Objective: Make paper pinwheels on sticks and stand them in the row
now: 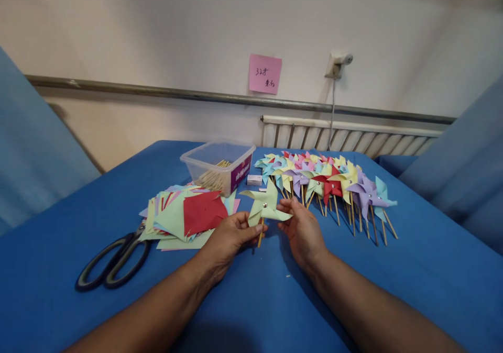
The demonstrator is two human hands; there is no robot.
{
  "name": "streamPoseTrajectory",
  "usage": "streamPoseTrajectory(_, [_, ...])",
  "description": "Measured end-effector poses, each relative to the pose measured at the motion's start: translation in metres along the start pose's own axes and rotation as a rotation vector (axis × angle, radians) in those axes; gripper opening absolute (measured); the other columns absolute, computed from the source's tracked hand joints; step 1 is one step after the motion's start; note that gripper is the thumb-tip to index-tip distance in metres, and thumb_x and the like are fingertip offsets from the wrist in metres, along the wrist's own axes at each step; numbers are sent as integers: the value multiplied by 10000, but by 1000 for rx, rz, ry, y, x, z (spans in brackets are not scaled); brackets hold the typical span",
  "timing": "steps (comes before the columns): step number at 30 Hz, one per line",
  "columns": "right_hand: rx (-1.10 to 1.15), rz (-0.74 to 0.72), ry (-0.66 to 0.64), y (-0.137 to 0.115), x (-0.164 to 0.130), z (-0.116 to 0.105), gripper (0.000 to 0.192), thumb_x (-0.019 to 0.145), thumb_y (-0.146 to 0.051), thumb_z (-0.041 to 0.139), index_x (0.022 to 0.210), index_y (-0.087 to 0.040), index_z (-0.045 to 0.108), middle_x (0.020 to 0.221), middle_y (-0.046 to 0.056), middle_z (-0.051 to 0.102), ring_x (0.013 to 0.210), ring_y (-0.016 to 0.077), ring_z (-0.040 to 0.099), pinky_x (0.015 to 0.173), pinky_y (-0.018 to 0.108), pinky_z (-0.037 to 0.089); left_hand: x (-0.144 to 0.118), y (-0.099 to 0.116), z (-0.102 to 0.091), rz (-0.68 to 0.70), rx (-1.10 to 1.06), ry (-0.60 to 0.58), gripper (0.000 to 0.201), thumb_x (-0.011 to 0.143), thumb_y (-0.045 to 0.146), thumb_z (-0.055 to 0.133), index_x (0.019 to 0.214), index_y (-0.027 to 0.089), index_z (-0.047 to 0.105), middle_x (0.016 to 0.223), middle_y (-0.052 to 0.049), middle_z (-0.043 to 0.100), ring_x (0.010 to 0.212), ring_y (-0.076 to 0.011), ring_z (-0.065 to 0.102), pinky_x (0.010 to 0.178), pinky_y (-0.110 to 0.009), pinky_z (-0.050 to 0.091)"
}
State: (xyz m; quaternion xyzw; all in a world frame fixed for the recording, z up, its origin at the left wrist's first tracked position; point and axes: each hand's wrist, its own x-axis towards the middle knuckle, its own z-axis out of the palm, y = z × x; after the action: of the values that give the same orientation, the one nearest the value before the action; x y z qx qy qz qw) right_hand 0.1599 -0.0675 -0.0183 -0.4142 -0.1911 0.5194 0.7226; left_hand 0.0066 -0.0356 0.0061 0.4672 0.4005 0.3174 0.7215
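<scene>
Scissors [113,263] lie toward the tabletop's [243,295] left edge, partly under coloured papers [204,211]; a clear box [212,159] stands near the far edge. The left hand [236,232] grips a pale green pinwheel [264,205] by its stick; the right hand [303,232], loosely parted, is beside it. More pinwheels [330,180] fill the far right.

A pale green paper pinwheel [264,207], fully formed, is held up by its stick just off the centre of view toward 5 o'clock; its four folded blades [278,214] point roughly to 10, 12, 4 and 7 o'clock, a shiny round pin head [264,205] sits at their middle (silvery), and the thin yellowish-brown stick [260,242] runs down a little past 6 o'clock
</scene>
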Motion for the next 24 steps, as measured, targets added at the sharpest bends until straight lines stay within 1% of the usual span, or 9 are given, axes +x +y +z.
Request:
streamPoseTrajectory(2, [-13,39,12,4,2,-1,315,716,-471,685,835,-181,651,759,28,671,610,130,589,500,223,421,2,0,-1,35,-24,28,360,602,251,818,899,139,648,780,-53,699,667,-135,632,645,-243,463])
streamPoseTrajectory(4, [-59,83,-36,7,0,0,260,676,-395,722,786,-175,639,718,14,664,521,99,546,443,201,364,3,1,-3,79,-60,43,379,602,246,819,923,142,645,818,-59,703,739,-155,649,694,-255,473])
streamPoseTrajectory(6, [-129,135,-121,9,-4,4,222,637,-320,746,742,-162,630,718,16,672,475,78,516,412,190,314,4,2,-4,120,-99,48,370,613,242,812,927,147,643,853,-60,705,786,-162,652,730,-262,475])
streamPoseTrajectory(8, [-197,166,-227,12,-10,8,223,620,-295,767,727,-151,635,684,15,669,468,75,515,417,190,306,4,3,-5,138,-109,62,340,617,245,809,898,149,641,837,-51,705,763,-153,647,716,-254,473])
streamPoseTrajectory(11, [-267,145,-338,16,-15,11,266,615,-322,801,738,-151,640,590,-7,633,469,80,523,434,190,313,3,4,-5,136,-104,88,320,604,251,814,852,153,636,792,-34,700,716,-141,639,675,-239,464])
streamPoseTrajectory(14, [-287,103,-342,18,-13,10,297,604,-348,818,734,-159,629,576,-15,631,446,71,512,429,187,307,2,3,-5,132,-94,88,328,607,257,812,859,151,630,819,-42,700,741,-150,643,678,-243,464])
streamPoseTrajectory(17, [-290,88,-343,19,-11,10,315,586,-363,826,694,-161,610,566,-22,631,430,67,508,432,191,324,2,2,-5,131,-65,64,331,634,275,797,889,147,628,838,-51,699,758,-156,645,692,-254,467])
streamPoseTrajectory(22, [-313,98,-334,20,-11,13,362,518,-368,849,639,-164,575,485,-59,577,407,64,490,428,196,331,1,1,-3,136,-39,78,297,618,274,805,823,153,628,747,-25,689,667,-136,624,638,-239,453])
streamPoseTrajectory(24, [-320,90,-326,21,-12,14,373,502,-371,853,619,-168,562,470,-66,564,399,63,481,422,198,331,0,3,-2,134,-36,66,297,616,271,805,827,154,632,751,-29,691,673,-143,625,638,-242,451])
